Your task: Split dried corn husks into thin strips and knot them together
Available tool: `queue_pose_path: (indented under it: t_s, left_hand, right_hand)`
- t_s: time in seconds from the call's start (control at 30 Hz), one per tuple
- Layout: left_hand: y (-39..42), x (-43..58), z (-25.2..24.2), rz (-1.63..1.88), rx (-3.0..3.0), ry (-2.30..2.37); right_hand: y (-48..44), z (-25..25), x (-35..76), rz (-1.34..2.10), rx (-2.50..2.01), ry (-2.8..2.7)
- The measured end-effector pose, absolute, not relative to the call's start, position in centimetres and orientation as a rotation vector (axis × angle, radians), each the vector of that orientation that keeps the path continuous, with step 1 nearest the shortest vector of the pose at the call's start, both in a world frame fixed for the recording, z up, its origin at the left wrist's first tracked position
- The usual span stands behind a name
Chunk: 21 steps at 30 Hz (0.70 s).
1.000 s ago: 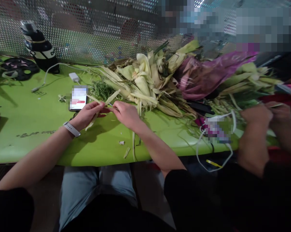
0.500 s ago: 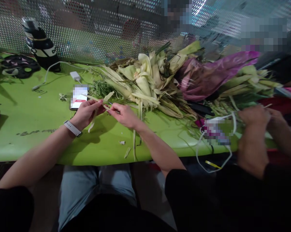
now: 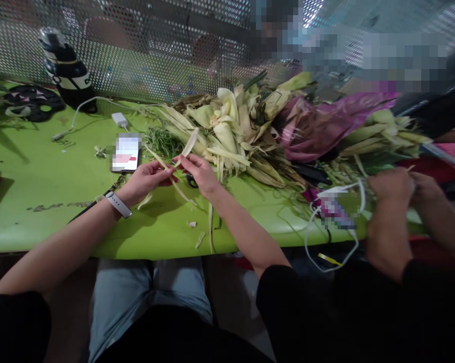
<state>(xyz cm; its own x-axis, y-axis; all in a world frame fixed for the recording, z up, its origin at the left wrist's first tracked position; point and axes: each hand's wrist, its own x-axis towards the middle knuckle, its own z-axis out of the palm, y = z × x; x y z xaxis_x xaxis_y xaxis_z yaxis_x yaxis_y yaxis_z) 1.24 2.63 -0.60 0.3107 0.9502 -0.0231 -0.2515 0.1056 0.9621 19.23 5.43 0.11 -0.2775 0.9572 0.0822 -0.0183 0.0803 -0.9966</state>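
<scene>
Over the green tabletop [image 3: 167, 237] both my hands are close together on pale corn husk strips. My left hand [image 3: 146, 180], with a white watch band at its wrist, pinches a narrow husk strip [image 3: 182, 193] that runs across the fingers and hangs down toward the right. A broader piece of husk [image 3: 191, 142] sticks up from the closed fingertips of my right hand [image 3: 200, 174]. Whether the two pieces are joined is hidden by the fingers. Just under the right hand shows a dark round thing [image 3: 191, 180], mostly covered. A short husk scrap [image 3: 145, 201] lies below the left hand.
A heap of corn husks [image 3: 227, 133] and a pink plastic bag [image 3: 306, 126] lie behind my hands. A phone [image 3: 126, 154], charger [image 3: 119, 120] and dark bottle [image 3: 70, 75] stand left. At right, a co-worker's hands [image 3: 396, 184] work beside a white-corded item [image 3: 337, 209].
My right hand has shifted slightly right and the husk in it now points upward. The narrow strip now hangs down to the right. A black strap shows by my left wrist.
</scene>
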Motion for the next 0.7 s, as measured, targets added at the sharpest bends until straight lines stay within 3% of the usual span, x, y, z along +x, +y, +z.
queue_pose_path:
  t_s: [0.4, 0.7]
  left_hand:
    - [2.0, 1.1, 0.1, 0.801, 1.317, 0.816]
    - [2.4, 1.2, -1.1, 0.973, 1.059, 0.748]
  right_hand:
    - [5.8, -1.3, 18.6, 1.196, -0.919, -1.337]
    - [6.6, -1.1, 19.2, 1.385, -0.955, -1.232]
